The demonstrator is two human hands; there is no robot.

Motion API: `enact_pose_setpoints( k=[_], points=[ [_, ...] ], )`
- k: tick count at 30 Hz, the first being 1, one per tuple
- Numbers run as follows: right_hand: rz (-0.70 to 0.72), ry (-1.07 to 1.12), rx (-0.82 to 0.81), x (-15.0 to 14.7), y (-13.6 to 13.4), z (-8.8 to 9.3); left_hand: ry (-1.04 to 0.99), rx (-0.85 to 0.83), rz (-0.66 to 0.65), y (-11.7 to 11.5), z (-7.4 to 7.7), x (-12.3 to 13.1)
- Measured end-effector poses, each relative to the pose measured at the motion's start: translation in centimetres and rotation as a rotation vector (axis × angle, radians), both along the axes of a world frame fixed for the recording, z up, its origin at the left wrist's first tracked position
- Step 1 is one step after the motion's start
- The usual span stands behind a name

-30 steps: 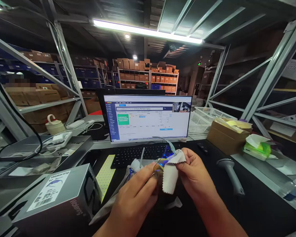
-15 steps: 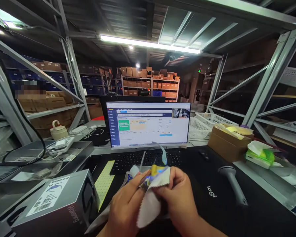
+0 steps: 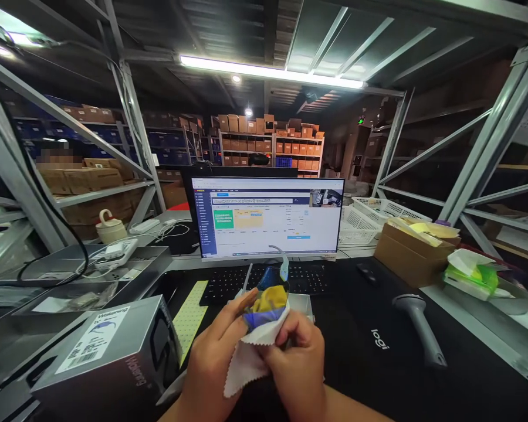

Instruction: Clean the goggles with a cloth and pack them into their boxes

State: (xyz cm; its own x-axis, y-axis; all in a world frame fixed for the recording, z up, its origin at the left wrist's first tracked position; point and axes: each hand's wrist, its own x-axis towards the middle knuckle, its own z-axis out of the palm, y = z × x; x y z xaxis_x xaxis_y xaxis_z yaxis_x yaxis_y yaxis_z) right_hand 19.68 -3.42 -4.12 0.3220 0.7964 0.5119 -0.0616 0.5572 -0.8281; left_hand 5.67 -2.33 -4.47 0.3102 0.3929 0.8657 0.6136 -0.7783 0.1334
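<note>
My left hand [image 3: 215, 357] and right hand [image 3: 299, 366] clamp together on a glossy blue-and-yellow object [image 3: 266, 299], half-wrapped in a soft white zigzag-edged cloth [image 3: 246, 366], over a black desk mat [image 3: 356, 346]. Far, a black keyboard [image 3: 264, 280]; right, a grey barcode scanner [image 3: 418, 322]; near left, a grey box [image 3: 110, 363].

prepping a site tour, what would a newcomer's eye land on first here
The hands at bottom centre come first: the left hand and right hand grip a white cloth around a blue-and-yellow object. Just beyond them glows a large monitor, and a bright ceiling light tube runs overhead, with cardboard boxes shelved in the distance.
</note>
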Motion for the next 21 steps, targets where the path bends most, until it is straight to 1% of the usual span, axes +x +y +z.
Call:
enact_pose_setpoints(
  k=[1, 3, 4, 6, 7, 9, 11, 12, 14, 16, 17, 18, 19, 21],
  points=[
    [0.008, -0.037, 0.009, 0.1, 0.0, 0.1, 0.003, -0.019, -0.005, 0.0, 0.1, -0.1],
    [0.107, -0.051, -0.048, 0.9, 0.1, 0.9, 0.003, -0.037, -0.011, 0.0, 0.4, -0.1],
    [0.179, -0.017, -0.096, 1.6, 0.3, 1.5, 0.000, -0.032, -0.013, 0.0, 0.6, 0.0],
    [0.311, 0.121, -0.197, 3.1, 0.9, 2.6, 0.006, -0.002, -0.021, 0.2, 0.9, 0.3],
    [0.350, 0.197, -0.235, 4.0, 1.4, 3.1, 0.020, 0.018, -0.024, 0.2, 1.1, 0.4],
    [0.348, 0.287, -0.270, 5.8, 2.5, 3.8, 0.040, 0.062, -0.020, 0.4, 1.3, 0.7],
    [0.267, 0.272, -0.236, 7.9, 3.5, 4.1, 0.030, 0.077, -0.004, 0.4, 1.5, 0.8],
    [0.189, 0.240, -0.188, 8.8, 3.9, 4.1, 0.014, 0.068, 0.007, 0.4, 1.6, 0.9],
    [-0.027, 0.120, -0.074, 10.4, 4.0, 4.2, -0.006, 0.022, 0.021, 0.3, 1.7, 0.8],
    [-0.268, -0.098, 0.013, 11.3, 3.2, 4.3, -0.015, -0.028, 0.027, 0.1, 1.8, 0.8],
    [-0.368, -0.229, 0.046, 11.3, 2.6, 4.3, -0.017, -0.042, 0.027, -0.1, 1.8, 0.8],
    [-0.432, -0.358, 0.081, 11.2, 1.9, 4.4, -0.019, -0.046, 0.031, -0.2, 1.8, 0.8],
    [-0.459, -0.471, 0.129, 10.8, 1.3, 4.4, -0.018, -0.044, 0.036, -0.3, 1.8, 0.8],
    [-0.415, -0.645, 0.284, 9.7, 0.3, 4.4, -0.003, -0.029, 0.042, -0.5, 2.0, 0.7]
  ],
)
